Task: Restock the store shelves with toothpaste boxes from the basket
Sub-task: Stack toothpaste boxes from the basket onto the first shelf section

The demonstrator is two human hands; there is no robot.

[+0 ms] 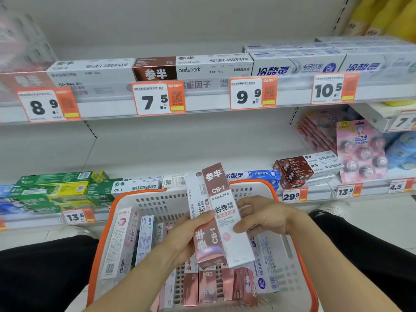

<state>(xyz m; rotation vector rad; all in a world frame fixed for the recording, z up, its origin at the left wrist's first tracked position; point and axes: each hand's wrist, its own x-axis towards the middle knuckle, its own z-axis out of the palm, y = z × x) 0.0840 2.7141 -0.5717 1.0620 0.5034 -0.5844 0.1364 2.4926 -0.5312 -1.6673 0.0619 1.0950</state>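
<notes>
Above the basket, both hands hold two pink-and-white toothpaste boxes upright, side by side. The left hand curls around the left box's lower end, thumb across its front. The right hand pinches the right box's edge, though its fingertips seem partly hidden. More boxes lie inside the basket.

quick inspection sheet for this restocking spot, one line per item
surface: lower shelf, wide bare stretch mid-span
job's things: two pink-and-white toothpaste boxes held above the basket; more boxes inside it
clutter: green toothpaste boxes at shelf left, brown ones at right
grippers: left hand and right hand both grip the held boxes
cables: nothing seen
surroundings: upper shelf stocked, orange price tags
</notes>
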